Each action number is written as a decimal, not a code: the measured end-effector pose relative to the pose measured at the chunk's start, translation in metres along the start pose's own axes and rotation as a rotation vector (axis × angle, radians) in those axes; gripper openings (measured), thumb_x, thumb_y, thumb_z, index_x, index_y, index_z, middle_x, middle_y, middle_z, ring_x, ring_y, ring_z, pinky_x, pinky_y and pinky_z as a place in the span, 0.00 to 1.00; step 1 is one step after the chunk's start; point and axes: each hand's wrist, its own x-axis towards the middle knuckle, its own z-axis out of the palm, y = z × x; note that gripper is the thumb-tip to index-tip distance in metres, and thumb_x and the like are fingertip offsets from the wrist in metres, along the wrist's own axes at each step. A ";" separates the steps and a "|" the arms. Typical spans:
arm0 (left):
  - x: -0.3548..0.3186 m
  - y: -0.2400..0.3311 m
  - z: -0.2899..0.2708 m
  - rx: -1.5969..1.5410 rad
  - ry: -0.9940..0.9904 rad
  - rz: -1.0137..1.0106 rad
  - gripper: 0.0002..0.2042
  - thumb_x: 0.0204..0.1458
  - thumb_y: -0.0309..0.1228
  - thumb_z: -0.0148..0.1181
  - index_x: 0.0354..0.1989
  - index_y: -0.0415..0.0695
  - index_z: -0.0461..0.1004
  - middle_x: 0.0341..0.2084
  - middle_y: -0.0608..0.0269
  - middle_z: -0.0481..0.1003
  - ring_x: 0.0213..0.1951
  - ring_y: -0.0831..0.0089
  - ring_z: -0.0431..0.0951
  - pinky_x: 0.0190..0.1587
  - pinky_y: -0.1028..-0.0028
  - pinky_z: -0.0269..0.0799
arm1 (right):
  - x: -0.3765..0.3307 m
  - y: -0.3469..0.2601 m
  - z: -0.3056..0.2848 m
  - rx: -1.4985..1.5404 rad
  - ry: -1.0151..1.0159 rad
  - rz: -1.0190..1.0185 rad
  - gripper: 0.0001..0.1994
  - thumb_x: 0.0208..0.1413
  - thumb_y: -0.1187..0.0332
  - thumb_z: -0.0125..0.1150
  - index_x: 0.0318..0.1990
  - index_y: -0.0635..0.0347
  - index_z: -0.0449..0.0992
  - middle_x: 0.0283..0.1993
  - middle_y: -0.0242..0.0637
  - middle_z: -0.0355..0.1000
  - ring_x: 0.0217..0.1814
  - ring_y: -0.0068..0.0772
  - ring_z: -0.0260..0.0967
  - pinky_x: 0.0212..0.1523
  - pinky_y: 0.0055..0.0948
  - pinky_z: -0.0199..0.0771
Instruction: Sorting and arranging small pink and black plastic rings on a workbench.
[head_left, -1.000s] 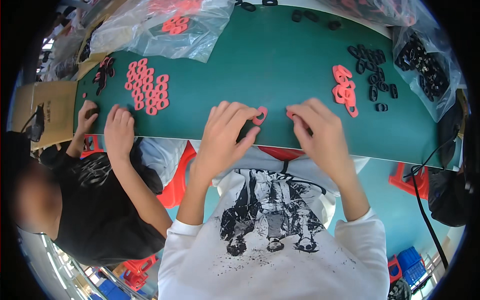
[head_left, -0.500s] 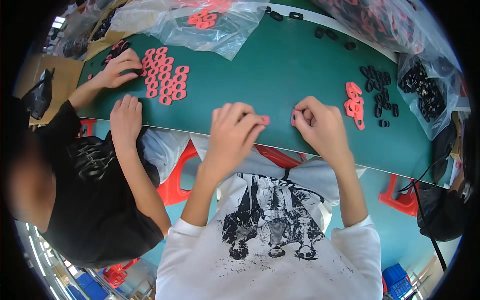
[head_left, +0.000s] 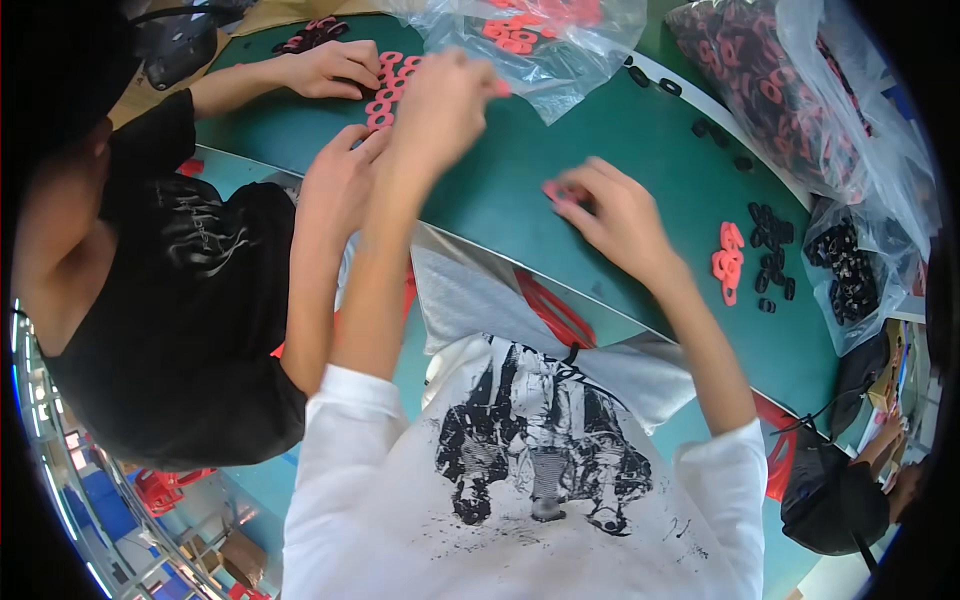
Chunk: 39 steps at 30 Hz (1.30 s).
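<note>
My left hand (head_left: pixel 443 118), slightly smeared by motion, is raised over the table with a small pink piece (head_left: pixel 501 88) pinched at its fingertips. Just left of that hand, pink oval rings (head_left: pixel 384 100) lie in rows, partly hidden by my hand and forearm. Above the table's middle my right hand (head_left: pixel 618 215) has its fingers curled around another pink piece (head_left: pixel 551 190); something dark shows beside it, too blurred to name. To the right of this hand sit a small pile of pink oval rings (head_left: pixel 728 262) and a cluster of black oval rings (head_left: pixel 770 240).
At left, a co-worker's hand (head_left: pixel 330 70) touches the rows, the other hand (head_left: pixel 340 180) beside my left forearm. Clear bags of pink pieces (head_left: pixel 545 65), mixed pieces (head_left: pixel 760 100) and black pieces (head_left: pixel 845 265) line the far and right sides of the green table (head_left: pixel 560 130).
The view has turned left, so the table contents appear further right. My left hand has moved up and left with its pink piece, closer to the rows. My right hand still holds its piece.
</note>
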 end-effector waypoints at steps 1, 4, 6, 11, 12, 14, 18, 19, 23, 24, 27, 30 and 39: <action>0.019 -0.021 -0.003 0.045 -0.118 -0.048 0.03 0.47 0.23 0.60 0.30 0.44 0.78 0.34 0.48 0.76 0.40 0.49 0.75 0.43 0.57 0.71 | 0.021 0.001 0.014 -0.020 0.063 -0.042 0.09 0.51 0.69 0.67 0.40 0.57 0.79 0.33 0.36 0.71 0.34 0.37 0.73 0.35 0.34 0.71; 0.069 -0.065 0.012 0.181 -0.495 -0.111 0.02 0.49 0.25 0.62 0.30 0.42 0.77 0.25 0.48 0.77 0.33 0.51 0.79 0.36 0.57 0.72 | 0.077 0.019 0.047 -0.091 0.213 -0.030 0.07 0.51 0.66 0.67 0.38 0.54 0.81 0.35 0.37 0.73 0.35 0.42 0.74 0.37 0.38 0.74; 0.077 -0.088 0.017 0.226 -0.543 -0.051 0.02 0.47 0.24 0.63 0.29 0.41 0.77 0.25 0.48 0.77 0.33 0.51 0.79 0.35 0.57 0.72 | 0.107 0.024 0.065 -0.133 0.276 -0.013 0.07 0.51 0.66 0.67 0.37 0.53 0.81 0.35 0.37 0.74 0.37 0.43 0.75 0.38 0.39 0.74; 0.075 -0.100 0.002 0.264 -0.679 0.106 0.04 0.43 0.23 0.62 0.28 0.43 0.77 0.29 0.53 0.79 0.37 0.51 0.79 0.37 0.59 0.74 | 0.147 0.033 0.086 -0.116 0.344 0.036 0.07 0.49 0.64 0.67 0.35 0.52 0.80 0.36 0.36 0.74 0.42 0.43 0.74 0.40 0.42 0.74; 0.081 -0.104 0.002 0.274 -0.681 0.114 0.04 0.43 0.23 0.62 0.28 0.43 0.77 0.29 0.53 0.79 0.37 0.51 0.79 0.37 0.59 0.74 | 0.158 0.035 0.085 -0.110 0.356 0.038 0.07 0.49 0.64 0.67 0.35 0.52 0.80 0.36 0.36 0.74 0.42 0.43 0.74 0.40 0.42 0.74; 0.076 -0.108 0.003 0.151 -0.591 0.189 0.03 0.44 0.24 0.62 0.29 0.44 0.78 0.29 0.55 0.79 0.37 0.53 0.79 0.38 0.61 0.74 | 0.173 0.037 0.085 -0.109 0.408 -0.007 0.06 0.49 0.66 0.66 0.35 0.52 0.80 0.36 0.36 0.74 0.42 0.43 0.74 0.40 0.43 0.74; 0.065 -0.123 0.003 0.097 -0.553 0.190 0.04 0.46 0.26 0.61 0.31 0.45 0.79 0.29 0.55 0.79 0.35 0.55 0.80 0.38 0.62 0.75 | 0.194 0.040 0.093 -0.093 0.393 -0.054 0.05 0.50 0.66 0.64 0.33 0.52 0.80 0.36 0.36 0.75 0.42 0.44 0.74 0.40 0.42 0.73; 0.065 -0.123 0.000 0.101 -0.553 0.184 0.04 0.46 0.26 0.61 0.31 0.45 0.79 0.29 0.55 0.79 0.35 0.55 0.80 0.38 0.62 0.75 | 0.200 0.041 0.096 -0.087 0.390 -0.059 0.05 0.50 0.66 0.64 0.33 0.52 0.80 0.36 0.36 0.75 0.42 0.44 0.74 0.40 0.42 0.73; 0.072 -0.105 -0.019 0.032 -0.616 -0.101 0.05 0.47 0.26 0.61 0.32 0.41 0.78 0.26 0.53 0.79 0.31 0.58 0.79 0.35 0.62 0.75 | 0.205 0.046 0.103 -0.087 0.338 -0.150 0.05 0.49 0.64 0.65 0.32 0.50 0.84 0.36 0.38 0.75 0.41 0.45 0.75 0.39 0.45 0.74; 0.076 -0.095 -0.025 -0.098 -0.608 -0.287 0.05 0.48 0.26 0.61 0.31 0.39 0.78 0.24 0.52 0.78 0.27 0.61 0.79 0.32 0.63 0.74 | 0.205 0.051 0.101 -0.067 0.295 -0.111 0.06 0.49 0.63 0.65 0.33 0.49 0.85 0.36 0.37 0.75 0.42 0.45 0.75 0.39 0.44 0.74; 0.070 -0.103 -0.035 -0.016 -0.365 -0.066 0.06 0.50 0.28 0.61 0.31 0.39 0.77 0.22 0.53 0.78 0.24 0.67 0.78 0.29 0.66 0.74 | 0.211 0.047 0.094 0.010 0.287 -0.223 0.08 0.51 0.63 0.61 0.36 0.49 0.84 0.36 0.40 0.77 0.40 0.46 0.75 0.41 0.44 0.75; 0.074 -0.036 -0.031 -0.062 -0.168 -0.086 0.10 0.50 0.32 0.60 0.34 0.38 0.78 0.29 0.47 0.80 0.35 0.52 0.82 0.38 0.64 0.76 | 0.173 0.063 0.087 0.000 0.344 -0.164 0.11 0.51 0.68 0.56 0.38 0.50 0.83 0.37 0.43 0.78 0.40 0.49 0.75 0.42 0.45 0.75; -0.015 0.136 0.048 -0.965 0.045 -0.313 0.04 0.56 0.22 0.58 0.37 0.36 0.76 0.23 0.67 0.74 0.23 0.83 0.71 0.29 0.80 0.68 | -0.029 0.018 0.028 -0.020 0.359 -0.155 0.07 0.44 0.75 0.58 0.33 0.59 0.78 0.35 0.43 0.73 0.37 0.49 0.72 0.40 0.46 0.72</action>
